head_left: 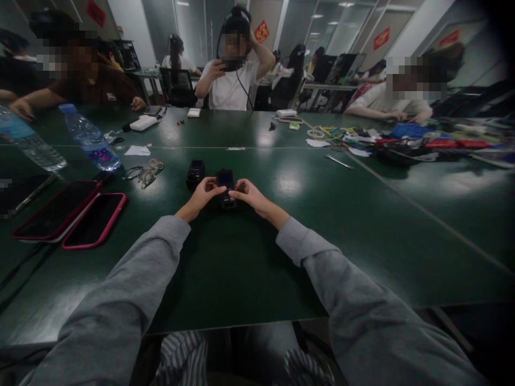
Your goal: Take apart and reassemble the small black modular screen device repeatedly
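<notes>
We pinch the small black boxy device [226, 194] between our left hand [204, 194] and right hand [250, 194], fingertips closed on its sides. Best we keep it flat on the dark green table [241, 268].

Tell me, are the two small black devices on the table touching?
Apart. The head view shows green table between the held black device and the second black device.

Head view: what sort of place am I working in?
Probably a shared office workroom: a long green table with other people seated round it, desks with chairs behind, glass partitions. Both hands hold a small black device.
</notes>
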`<action>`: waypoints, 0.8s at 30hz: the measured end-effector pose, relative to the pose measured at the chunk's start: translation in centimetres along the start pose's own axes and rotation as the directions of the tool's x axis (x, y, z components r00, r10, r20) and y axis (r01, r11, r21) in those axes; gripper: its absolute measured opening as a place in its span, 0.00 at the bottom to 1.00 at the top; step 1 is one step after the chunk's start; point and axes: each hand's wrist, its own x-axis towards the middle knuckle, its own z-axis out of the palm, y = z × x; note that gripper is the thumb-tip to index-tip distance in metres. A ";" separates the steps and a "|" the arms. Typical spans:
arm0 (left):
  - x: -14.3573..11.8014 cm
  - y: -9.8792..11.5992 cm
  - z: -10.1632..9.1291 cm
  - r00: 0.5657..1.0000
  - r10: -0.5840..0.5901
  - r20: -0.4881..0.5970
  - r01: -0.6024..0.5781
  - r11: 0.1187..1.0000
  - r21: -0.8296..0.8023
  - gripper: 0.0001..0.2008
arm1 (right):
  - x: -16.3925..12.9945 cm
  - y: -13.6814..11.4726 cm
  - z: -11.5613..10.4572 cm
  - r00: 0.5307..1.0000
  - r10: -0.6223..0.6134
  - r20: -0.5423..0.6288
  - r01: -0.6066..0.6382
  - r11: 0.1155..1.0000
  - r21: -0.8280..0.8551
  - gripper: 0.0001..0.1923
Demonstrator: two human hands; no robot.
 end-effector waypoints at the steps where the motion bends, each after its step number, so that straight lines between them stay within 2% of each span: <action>1: 0.0 0.0 0.0 1.000 -0.002 0.001 0.002 1.000 0.002 0.30 | 0.0 0.0 0.0 1.000 0.000 -0.002 0.000 1.000 -0.002 0.28; 12: 0.3 -0.5 0.3 1.000 -0.023 0.016 0.023 1.000 -0.004 0.32 | 0.4 0.5 0.0 0.999 -0.033 -0.012 0.033 0.999 0.014 0.27; 24: 0.1 -0.7 0.4 1.000 0.029 -0.013 -0.029 1.000 0.001 0.29 | 0.3 0.6 0.1 0.999 -0.029 0.022 0.029 1.000 -0.009 0.27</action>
